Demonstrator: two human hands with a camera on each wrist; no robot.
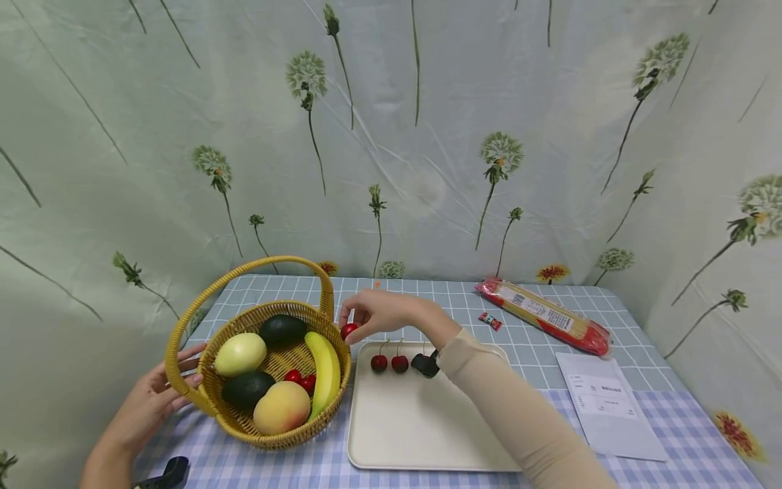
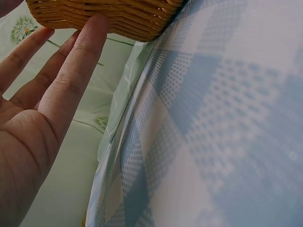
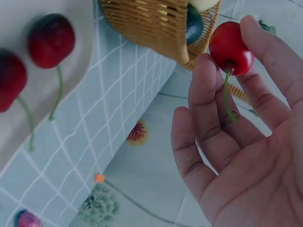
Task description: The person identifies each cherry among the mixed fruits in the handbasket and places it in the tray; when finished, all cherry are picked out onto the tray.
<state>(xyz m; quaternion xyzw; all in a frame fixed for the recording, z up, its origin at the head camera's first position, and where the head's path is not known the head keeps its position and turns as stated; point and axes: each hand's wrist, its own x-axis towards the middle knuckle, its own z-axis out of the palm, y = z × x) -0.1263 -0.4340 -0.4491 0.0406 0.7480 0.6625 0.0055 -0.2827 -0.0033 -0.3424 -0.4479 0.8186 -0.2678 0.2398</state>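
The right hand [image 1: 381, 309] pinches a red cherry [image 3: 232, 48] between thumb and fingertips, its green stem hanging towards the palm and its other fingers loosely bent. That cherry is close by the rim of the wicker basket [image 1: 271, 441], which lies between the two hands. The left hand [image 1: 155, 394] has its fingers spread and nearly straight, tips touching the basket's outer side near one foot of the handle [image 1: 201, 292], with nothing grasped. In the basket, nearest the left hand, are a pale yellow-green fruit [image 1: 241, 354] and a dark green one [image 1: 247, 390]; another dark green fruit [image 1: 283, 331] lies farther towards the right hand. A peach [image 1: 282, 407], some red cherries [image 1: 307, 384] and a banana [image 1: 324, 373] fill the side nearer the person, the banana closest to the right hand. Below the right hand and forearm is a cream tray [image 1: 415, 421], with stemmed cherries [image 1: 379, 363] in a row along its far edge, next to the right wrist. Beyond that forearm, on the table [image 1: 452, 292], lie a small red wrapped sweet [image 1: 491, 320], a long red-ended packet [image 1: 544, 316] and a white labelled sheet [image 1: 611, 407]
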